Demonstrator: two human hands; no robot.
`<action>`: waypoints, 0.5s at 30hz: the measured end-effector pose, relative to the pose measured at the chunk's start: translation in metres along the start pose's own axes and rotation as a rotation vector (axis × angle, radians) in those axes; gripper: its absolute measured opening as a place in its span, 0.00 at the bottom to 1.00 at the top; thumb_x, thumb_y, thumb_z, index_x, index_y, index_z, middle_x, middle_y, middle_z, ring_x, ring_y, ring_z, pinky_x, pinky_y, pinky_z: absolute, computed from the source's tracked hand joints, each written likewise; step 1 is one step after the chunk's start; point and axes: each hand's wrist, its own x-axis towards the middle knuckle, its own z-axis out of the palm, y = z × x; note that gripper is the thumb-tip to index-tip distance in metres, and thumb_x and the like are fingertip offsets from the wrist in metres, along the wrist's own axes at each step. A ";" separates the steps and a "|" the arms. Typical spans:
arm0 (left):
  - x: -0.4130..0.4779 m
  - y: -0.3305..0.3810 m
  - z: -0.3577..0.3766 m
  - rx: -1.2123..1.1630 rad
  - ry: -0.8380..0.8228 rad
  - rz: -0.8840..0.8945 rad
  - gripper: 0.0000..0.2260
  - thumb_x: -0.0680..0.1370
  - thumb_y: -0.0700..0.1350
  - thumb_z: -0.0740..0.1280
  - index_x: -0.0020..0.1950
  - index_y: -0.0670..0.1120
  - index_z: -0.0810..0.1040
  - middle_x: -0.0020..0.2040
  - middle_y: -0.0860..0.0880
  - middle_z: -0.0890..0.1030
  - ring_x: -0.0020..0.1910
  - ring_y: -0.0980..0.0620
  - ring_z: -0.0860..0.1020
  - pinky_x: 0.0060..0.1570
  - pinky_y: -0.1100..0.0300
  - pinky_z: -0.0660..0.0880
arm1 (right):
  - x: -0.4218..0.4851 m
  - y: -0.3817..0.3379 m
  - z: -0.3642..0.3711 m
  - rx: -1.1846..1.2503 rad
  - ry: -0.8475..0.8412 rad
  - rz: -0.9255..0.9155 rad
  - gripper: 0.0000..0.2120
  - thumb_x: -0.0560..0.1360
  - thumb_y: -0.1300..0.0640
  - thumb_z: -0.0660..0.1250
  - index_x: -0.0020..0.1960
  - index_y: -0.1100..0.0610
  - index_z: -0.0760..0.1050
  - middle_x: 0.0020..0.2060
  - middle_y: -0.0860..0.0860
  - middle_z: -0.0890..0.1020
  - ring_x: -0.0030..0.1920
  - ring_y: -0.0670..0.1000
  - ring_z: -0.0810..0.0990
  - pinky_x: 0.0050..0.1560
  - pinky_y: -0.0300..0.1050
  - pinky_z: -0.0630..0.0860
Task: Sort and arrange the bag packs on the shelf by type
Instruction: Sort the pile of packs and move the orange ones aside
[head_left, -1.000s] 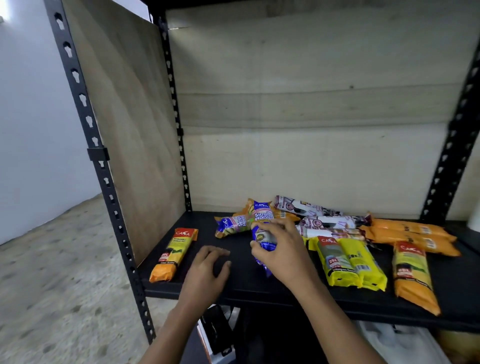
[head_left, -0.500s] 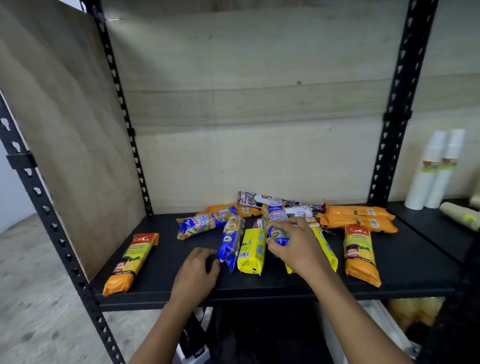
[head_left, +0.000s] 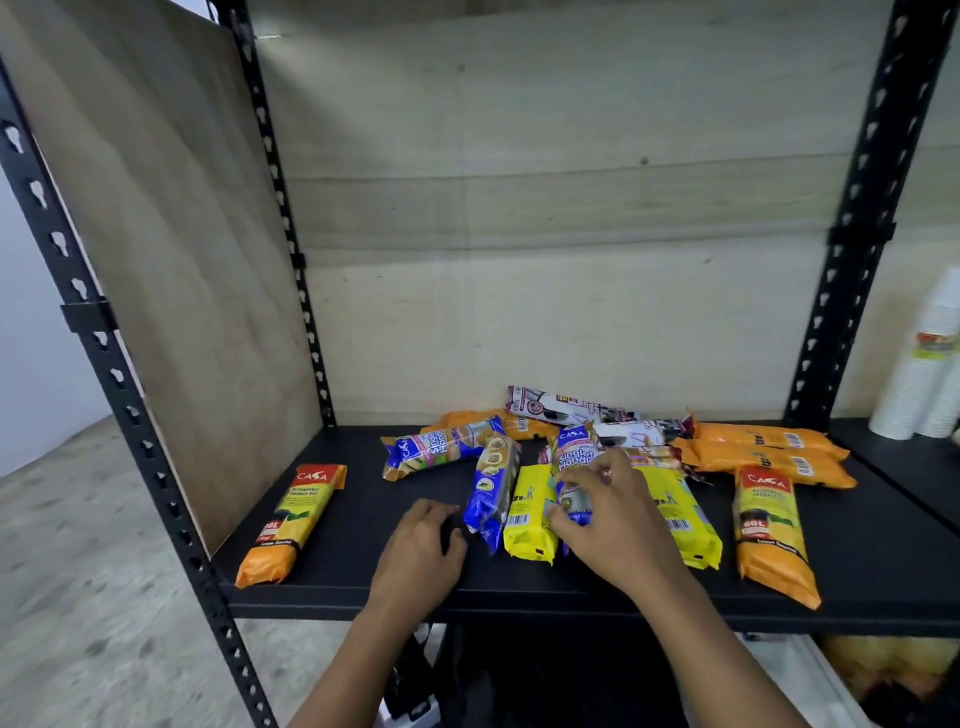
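Bag packs lie scattered on the black shelf (head_left: 363, 587). My right hand (head_left: 608, 514) is closed around a blue pack (head_left: 574, 457) in the middle of the pile. My left hand (head_left: 423, 551) rests flat on the shelf, fingers touching the edge of another blue pack (head_left: 491, 491). A third blue pack (head_left: 441, 452) lies behind them. Yellow packs (head_left: 530, 514) (head_left: 680, 512) flank my right hand. One orange pack (head_left: 293, 522) lies alone at the left, another (head_left: 769, 530) at the right. Plain orange packs (head_left: 763, 449) and white-purple packs (head_left: 566, 408) lie at the back.
Black perforated uprights (head_left: 130, 405) (head_left: 852, 218) frame the shelf, with wooden panels (head_left: 171, 249) at the left and back. Stacks of white cups (head_left: 924, 374) stand on the neighbouring shelf at the right. Bags and boxes sit below the shelf.
The view swung from left to centre on the pile. A blue pack and a yellow pack now lie side by side by my left hand; my right hand keeps its hold on a blue pack.
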 end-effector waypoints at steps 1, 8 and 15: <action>0.002 0.000 0.000 -0.002 0.003 0.002 0.15 0.81 0.50 0.64 0.68 0.51 0.76 0.62 0.55 0.73 0.59 0.58 0.74 0.57 0.61 0.74 | 0.002 0.001 0.000 -0.007 0.010 -0.010 0.21 0.73 0.34 0.62 0.61 0.43 0.77 0.57 0.45 0.65 0.58 0.48 0.69 0.52 0.46 0.77; 0.034 -0.002 -0.013 0.016 0.009 0.039 0.18 0.78 0.40 0.64 0.67 0.52 0.77 0.65 0.55 0.73 0.65 0.56 0.71 0.62 0.60 0.72 | 0.027 0.004 -0.010 0.029 0.041 -0.034 0.18 0.78 0.41 0.63 0.63 0.48 0.78 0.57 0.47 0.72 0.61 0.49 0.70 0.55 0.46 0.74; 0.123 0.017 -0.020 0.060 0.060 0.143 0.11 0.79 0.45 0.65 0.60 0.48 0.81 0.58 0.48 0.77 0.58 0.48 0.76 0.59 0.52 0.75 | 0.031 0.051 -0.035 0.020 0.050 0.081 0.16 0.79 0.45 0.64 0.64 0.49 0.77 0.57 0.47 0.73 0.63 0.49 0.69 0.55 0.46 0.73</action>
